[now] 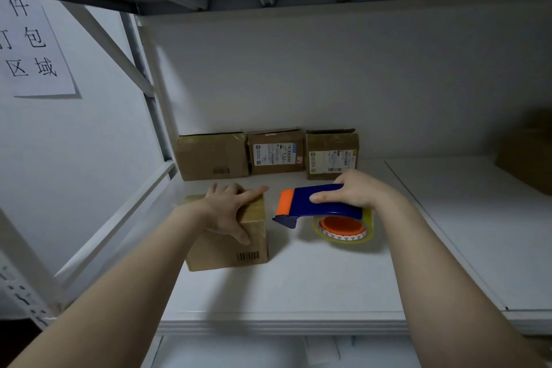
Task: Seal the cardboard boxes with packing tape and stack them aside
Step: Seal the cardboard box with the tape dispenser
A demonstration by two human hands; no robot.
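A white metal shelf [298,284] filled most of the view, with another shelf deck overhead and a slanted brace on the left. A paper sign [33,48] with large handwritten characters hung on the left wall.

Three cardboard boxes stood in a row against the back wall. The left box [209,158] showed a barcode, and the middle box [274,151] and right box [330,148] each carried a shipping label. A dim brown box [528,152] sat at the far right edge, well apart from the others.

Nearer the front, a small cardboard box [230,251] with a barcode on its front face rested on the shelf, glossy tape showing along its top and front. The left hand [230,206] lay on its top with the fingers spread straight and pressing down, the thumb reaching over the front face.

Just beside the box, the right hand [358,191] was curled around the blue handle of a tape dispenser [316,203], whose orange end pointed toward the box. Its clear tape roll [343,233] on an orange hub sat low over the shelf.
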